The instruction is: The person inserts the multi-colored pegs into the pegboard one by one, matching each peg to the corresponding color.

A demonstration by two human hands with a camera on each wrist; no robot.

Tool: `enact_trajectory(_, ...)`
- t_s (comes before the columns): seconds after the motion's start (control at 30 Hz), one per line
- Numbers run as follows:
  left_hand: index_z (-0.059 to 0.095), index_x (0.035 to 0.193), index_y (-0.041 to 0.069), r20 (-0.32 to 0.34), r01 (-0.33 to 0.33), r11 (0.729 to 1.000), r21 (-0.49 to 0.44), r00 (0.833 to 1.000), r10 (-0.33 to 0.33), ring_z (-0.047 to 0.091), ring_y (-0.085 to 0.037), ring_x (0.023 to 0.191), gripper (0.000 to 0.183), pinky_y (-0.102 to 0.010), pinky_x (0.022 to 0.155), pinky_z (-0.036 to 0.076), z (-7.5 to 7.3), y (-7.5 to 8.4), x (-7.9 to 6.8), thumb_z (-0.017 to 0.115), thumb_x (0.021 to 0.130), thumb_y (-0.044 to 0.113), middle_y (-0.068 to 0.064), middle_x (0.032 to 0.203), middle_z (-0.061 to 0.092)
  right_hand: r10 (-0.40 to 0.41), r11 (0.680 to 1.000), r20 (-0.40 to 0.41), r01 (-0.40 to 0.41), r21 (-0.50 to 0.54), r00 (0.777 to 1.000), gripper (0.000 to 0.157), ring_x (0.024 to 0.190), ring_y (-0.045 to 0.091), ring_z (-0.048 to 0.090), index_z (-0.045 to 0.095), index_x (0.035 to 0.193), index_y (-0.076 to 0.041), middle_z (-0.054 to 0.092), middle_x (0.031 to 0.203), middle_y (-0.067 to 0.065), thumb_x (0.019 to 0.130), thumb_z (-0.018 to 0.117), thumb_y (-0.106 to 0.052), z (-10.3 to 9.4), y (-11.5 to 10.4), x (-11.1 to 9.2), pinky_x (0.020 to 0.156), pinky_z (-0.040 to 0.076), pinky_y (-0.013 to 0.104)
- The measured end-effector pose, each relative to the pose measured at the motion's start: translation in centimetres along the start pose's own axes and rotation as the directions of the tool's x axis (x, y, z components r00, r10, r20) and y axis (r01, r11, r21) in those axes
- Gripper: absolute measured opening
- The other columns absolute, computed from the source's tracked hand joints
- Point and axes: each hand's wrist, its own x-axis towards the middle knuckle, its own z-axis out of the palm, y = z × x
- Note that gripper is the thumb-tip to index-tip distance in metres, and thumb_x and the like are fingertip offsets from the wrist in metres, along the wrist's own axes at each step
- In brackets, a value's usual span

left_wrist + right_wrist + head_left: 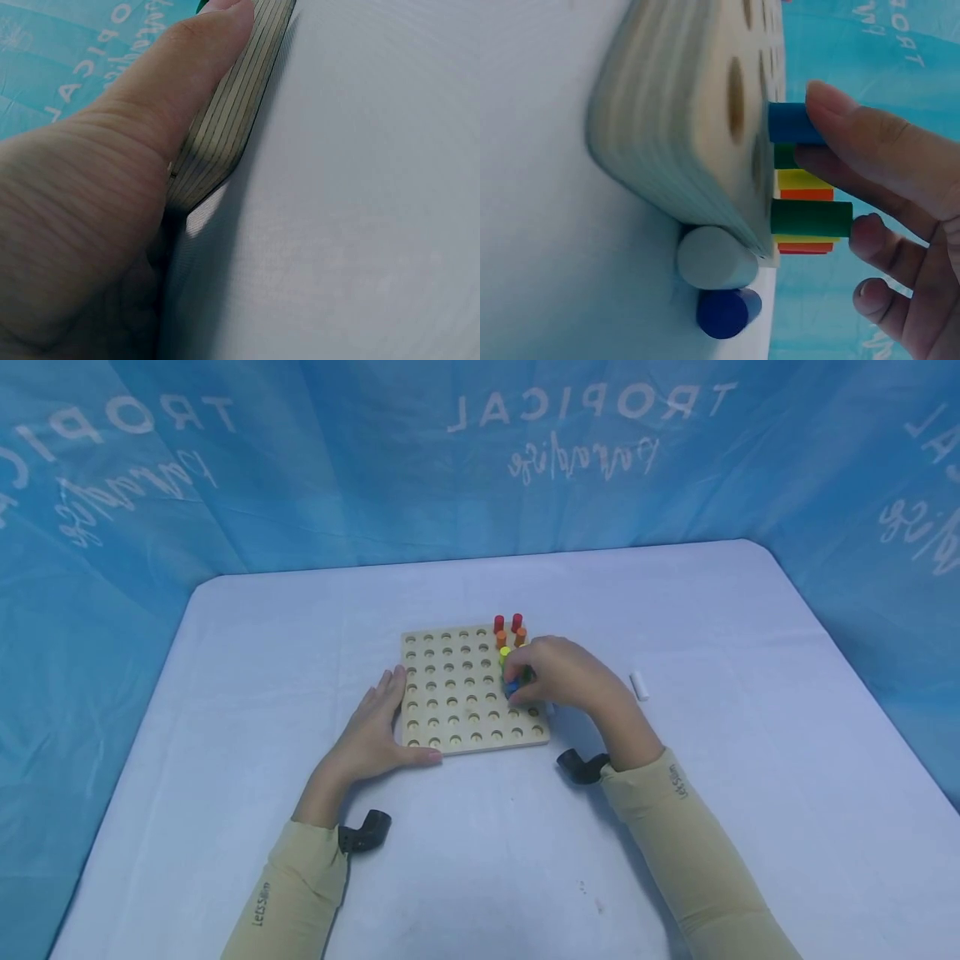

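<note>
A wooden pegboard (453, 702) with rows of round holes lies on the table. My left hand (378, 731) rests at its near left corner, straight fingers along the left side and thumb along the front edge. Between thumb and index finger, my right hand (558, 672) pinches a blue peg (791, 122), whose lower end is right at the board's face. Beyond it, a green peg (810, 217), a yellow peg (505, 653), orange pegs (501, 640) and red pegs (517, 622) stand in two columns on the board's right side, partly hidden by the hand.
Against the board's right side lie a pale peg (716, 257) and a dark blue peg (726, 313). Farther right, a white peg (639, 685) lies on the white-covered table (750, 693). A blue printed curtain (375, 460) hangs behind the table and at both sides.
</note>
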Motion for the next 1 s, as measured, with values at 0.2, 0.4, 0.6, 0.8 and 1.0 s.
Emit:
enact_trajectory(0.2, -0.004, 0.16, 0.016, -0.001, 0.004, 1.0, 0.002, 1.0, -0.004, -0.004, -0.027, 0.157, 0.142, -0.05, 0.127, 0.002, 0.0, 0.0, 0.0, 0.087, 0.062, 0.061, -0.007, 0.169, -0.002, 0.029, 0.992, 0.028, -0.032, 0.125, 0.999, 0.026, 0.086, 0.019, 0.058, 0.076, 0.103, -0.025, 0.072, 0.099, -0.008, 0.079, 0.085, -0.027, -1.0, 0.4, -0.9, 0.072, 0.052, 0.032)
enact_trajectory(0.4, -0.004, 0.16, 0.017, -0.003, 0.009, 1.0, 0.002, 1.0, -0.009, -0.004, -0.029, 0.156, 0.142, -0.051, 0.127, 0.002, 0.0, 0.0, 0.1, 0.087, 0.061, 0.061, -0.006, 0.169, -0.002, 0.157, 0.973, -0.003, -0.154, 0.172, 0.988, 0.032, 0.1, 0.02, 0.058, 0.075, 0.112, -0.029, 0.071, 0.113, -0.006, 0.081, 0.083, -0.032, -3.0, 1.7, -2.3, 0.079, 0.052, 0.036)
enact_trajectory(0.6, -0.004, 0.16, 0.016, -0.002, 0.005, 1.0, -0.001, 1.0, -0.005, -0.004, -0.028, 0.157, 0.141, -0.051, 0.127, 0.002, 0.1, 0.0, 0.0, 0.087, 0.062, 0.061, -0.006, 0.169, -0.002, 0.305, 0.936, 0.032, -0.306, 0.172, 0.952, 0.039, 0.107, 0.025, 0.058, 0.069, 0.123, -0.029, 0.065, 0.123, 0.004, 0.085, 0.079, -0.029, -4.5, 3.8, -3.7, 0.079, 0.057, 0.043)
enact_trajectory(0.8, -0.004, 0.16, 0.015, 0.0, 0.007, 1.0, -0.003, 1.0, -0.007, -0.004, -0.028, 0.157, 0.141, -0.051, 0.127, 0.002, 0.1, 0.2, -0.1, 0.087, 0.062, 0.06, -0.007, 0.169, -0.002, 0.36, 0.914, 0.076, -0.368, 0.17, 0.93, 0.044, 0.101, 0.029, 0.059, 0.068, 0.127, -0.027, 0.064, 0.12, 0.011, 0.085, 0.079, -0.031, -4.7, 5.7, -4.1, 0.072, 0.058, 0.041)
enact_trajectory(1.0, -0.003, 0.16, 0.014, -0.003, -0.002, 1.0, 0.004, 1.0, 0.002, -0.003, -0.027, 0.157, 0.141, -0.049, 0.128, 0.002, 0.1, 0.2, 0.0, 0.088, 0.062, 0.058, -0.008, 0.169, -0.001, 0.439, 0.882, 0.112, -0.451, 0.136, 0.891, 0.044, 0.113, 0.032, 0.055, 0.07, 0.126, -0.029, 0.062, 0.128, 0.011, 0.084, 0.08, -0.029, -4.7, 7.0, -4.3, 0.084, 0.054, 0.05)
